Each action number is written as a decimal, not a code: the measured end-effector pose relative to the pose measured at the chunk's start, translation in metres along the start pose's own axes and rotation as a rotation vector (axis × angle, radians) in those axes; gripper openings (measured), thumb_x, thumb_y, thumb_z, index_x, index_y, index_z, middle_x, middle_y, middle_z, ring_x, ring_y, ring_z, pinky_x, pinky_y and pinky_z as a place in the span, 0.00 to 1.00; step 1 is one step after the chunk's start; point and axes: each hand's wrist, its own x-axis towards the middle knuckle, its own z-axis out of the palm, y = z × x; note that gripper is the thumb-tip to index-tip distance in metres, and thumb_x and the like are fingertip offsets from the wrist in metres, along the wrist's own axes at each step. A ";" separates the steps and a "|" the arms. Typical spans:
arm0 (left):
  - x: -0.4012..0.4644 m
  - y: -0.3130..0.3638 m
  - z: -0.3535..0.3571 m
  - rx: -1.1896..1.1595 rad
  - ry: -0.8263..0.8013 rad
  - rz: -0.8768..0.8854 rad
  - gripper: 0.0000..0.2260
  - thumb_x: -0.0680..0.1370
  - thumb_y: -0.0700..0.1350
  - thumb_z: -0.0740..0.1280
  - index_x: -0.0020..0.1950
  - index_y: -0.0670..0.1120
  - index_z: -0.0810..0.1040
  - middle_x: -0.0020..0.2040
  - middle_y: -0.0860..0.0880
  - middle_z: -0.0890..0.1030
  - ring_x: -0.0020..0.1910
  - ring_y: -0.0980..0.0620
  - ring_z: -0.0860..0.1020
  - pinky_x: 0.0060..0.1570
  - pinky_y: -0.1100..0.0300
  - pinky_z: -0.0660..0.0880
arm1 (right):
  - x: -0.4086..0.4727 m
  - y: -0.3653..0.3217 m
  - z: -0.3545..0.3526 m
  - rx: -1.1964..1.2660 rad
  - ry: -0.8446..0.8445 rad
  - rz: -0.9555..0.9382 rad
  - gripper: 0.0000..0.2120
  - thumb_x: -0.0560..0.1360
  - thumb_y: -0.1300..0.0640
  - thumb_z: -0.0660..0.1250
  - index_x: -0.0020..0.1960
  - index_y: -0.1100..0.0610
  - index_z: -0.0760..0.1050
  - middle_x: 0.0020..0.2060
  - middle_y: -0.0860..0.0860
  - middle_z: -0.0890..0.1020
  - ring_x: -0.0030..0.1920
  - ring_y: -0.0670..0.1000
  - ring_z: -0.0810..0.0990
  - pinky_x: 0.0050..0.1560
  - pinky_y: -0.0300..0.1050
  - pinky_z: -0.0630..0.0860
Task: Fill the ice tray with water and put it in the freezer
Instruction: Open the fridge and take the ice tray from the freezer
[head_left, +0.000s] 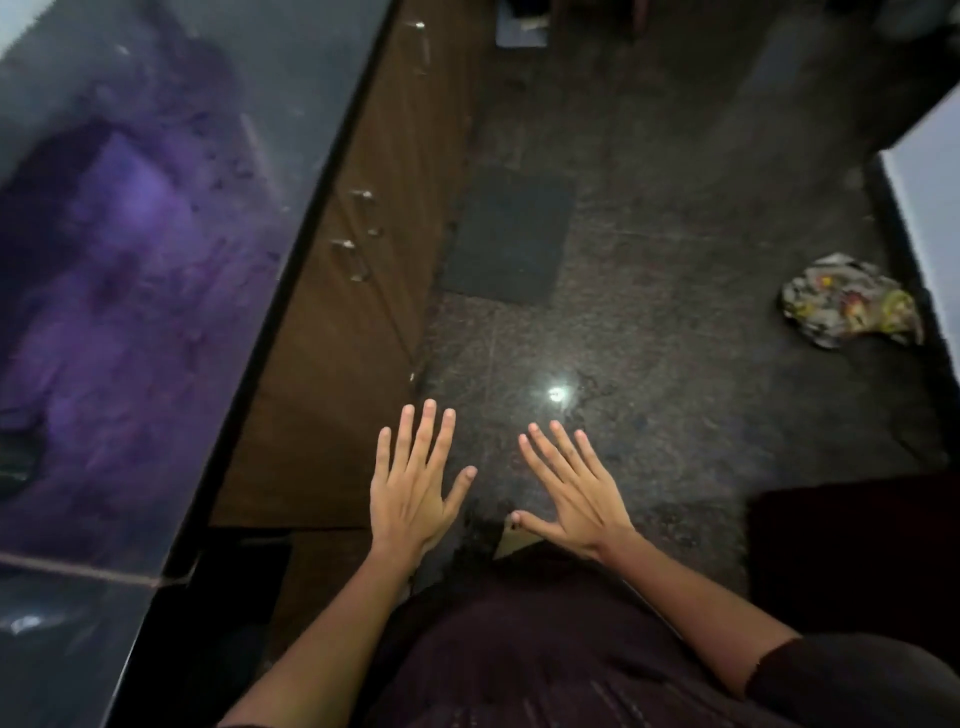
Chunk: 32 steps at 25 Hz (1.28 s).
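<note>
I hold both hands out flat in front of me above the dark floor, backs up and fingers spread. My left hand (415, 478) hovers near the foot of the brown cabinets. My right hand (571, 488) is a short way to its right. Neither hand holds or touches anything. No ice tray, tap or freezer shows in this view.
A glossy dark countertop (156, 260) runs along the left, with brown cabinet doors (374, 208) and metal handles under it. A dark mat (509, 234) lies on the granite floor (675, 208). A crumpled patterned cloth (852, 301) sits by the white wall (930, 218) at right.
</note>
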 end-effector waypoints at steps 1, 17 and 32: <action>0.010 0.007 0.001 -0.001 -0.008 0.048 0.30 0.79 0.62 0.43 0.75 0.47 0.58 0.74 0.44 0.64 0.73 0.45 0.57 0.72 0.50 0.46 | -0.006 0.008 0.000 0.011 0.000 0.048 0.41 0.74 0.29 0.46 0.76 0.56 0.53 0.75 0.54 0.62 0.76 0.55 0.55 0.74 0.55 0.50; 0.120 0.176 0.024 -0.006 -0.018 0.816 0.30 0.79 0.62 0.41 0.76 0.47 0.55 0.75 0.44 0.63 0.74 0.46 0.55 0.73 0.50 0.42 | -0.106 0.085 0.015 0.131 0.169 0.877 0.41 0.75 0.29 0.45 0.76 0.57 0.52 0.75 0.54 0.58 0.77 0.53 0.48 0.75 0.53 0.44; 0.255 0.396 -0.022 -0.163 0.178 1.462 0.30 0.79 0.63 0.42 0.77 0.48 0.50 0.76 0.45 0.57 0.76 0.47 0.50 0.73 0.50 0.40 | -0.123 0.209 -0.061 0.095 0.527 1.718 0.42 0.74 0.28 0.42 0.77 0.57 0.49 0.76 0.55 0.58 0.76 0.55 0.52 0.75 0.50 0.44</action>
